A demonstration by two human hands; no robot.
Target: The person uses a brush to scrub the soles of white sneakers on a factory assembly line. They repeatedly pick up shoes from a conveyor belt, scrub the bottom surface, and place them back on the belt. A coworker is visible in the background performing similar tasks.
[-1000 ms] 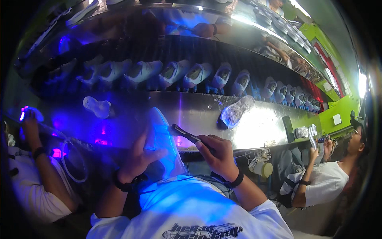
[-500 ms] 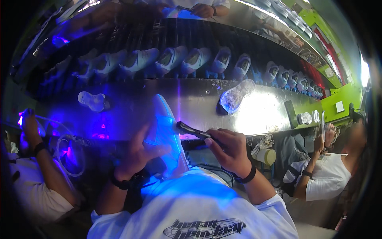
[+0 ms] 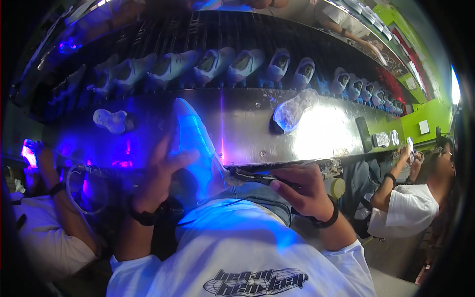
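My left hand (image 3: 161, 173) grips a pale shoe (image 3: 195, 143) from its left side, with the thumb across it. The shoe stands out lengthwise before me, toe pointing away, glowing under blue light. In my right hand (image 3: 304, 190) is a dark-handled brush (image 3: 255, 177), the fingers closed round its handle. The brush's head meets the right edge of the shoe near its closer end. Some fingers of my left hand are blurred or hidden.
A metal bench (image 3: 242, 123) runs across ahead, with a clear sole (image 3: 296, 110) and another sole (image 3: 111, 120) on it. Behind it stands a row of pale shoes (image 3: 214, 64). People work at left (image 3: 54, 213) and right (image 3: 405, 198). A cream-coloured container (image 3: 338, 188) stands near my right hand.
The brush has moved nearer me, from the shoe's mid-side toward its closer end. My left hand and the shoe have shifted slightly leftward and turned a little.
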